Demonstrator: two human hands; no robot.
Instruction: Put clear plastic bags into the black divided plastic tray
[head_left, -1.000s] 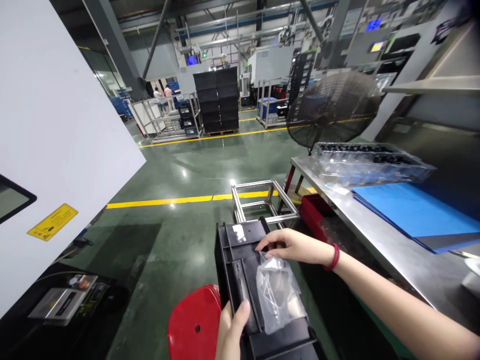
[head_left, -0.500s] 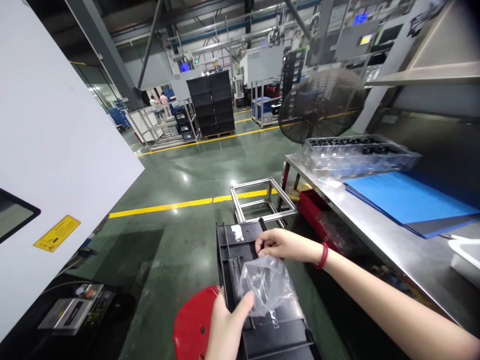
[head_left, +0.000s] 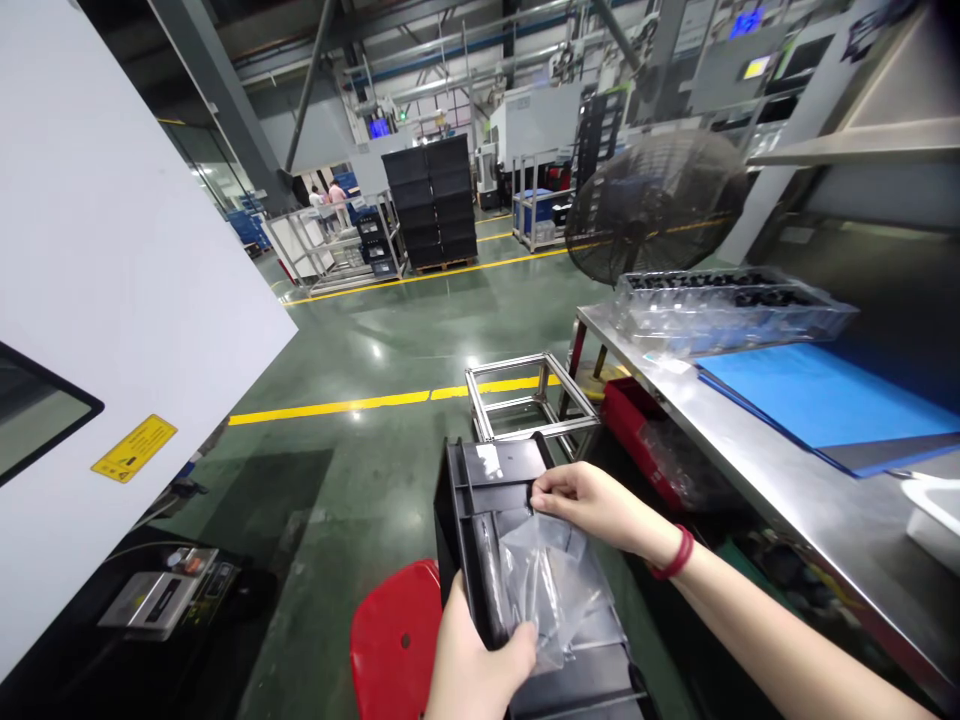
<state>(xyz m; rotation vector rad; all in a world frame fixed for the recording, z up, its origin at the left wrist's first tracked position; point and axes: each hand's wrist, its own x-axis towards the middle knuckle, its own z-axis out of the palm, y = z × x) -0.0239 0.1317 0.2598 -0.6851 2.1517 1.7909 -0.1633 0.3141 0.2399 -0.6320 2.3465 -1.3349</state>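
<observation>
A clear plastic bag (head_left: 551, 575) lies creased against a ribbed wall of a black plastic crate (head_left: 574, 690). My left hand (head_left: 480, 650) is at the crate's near-left side, its thumb pressing the lower part of the bag; the other fingers are mostly hidden behind the crate's edge. Above, my right hand (head_left: 592, 505) has thumb and forefinger pinched together at the bag's upper edge. A red band circles the right wrist. White label remnants (head_left: 489, 462) show on the crate's far end.
A red stool (head_left: 397, 640) stands left of the crate, with an aluminium frame (head_left: 529, 400) beyond it. The metal workbench (head_left: 750, 480) at right carries blue sheets (head_left: 832, 395) and clear trays (head_left: 720, 310). Behind is a large fan (head_left: 652, 205); a white machine panel (head_left: 150, 250) fills the left.
The bag has gone from bunched up to flatter against the crate. My right hand's fingers have closed into a tighter pinch, while my left thumb stays on the bag. The view has shifted slightly.
</observation>
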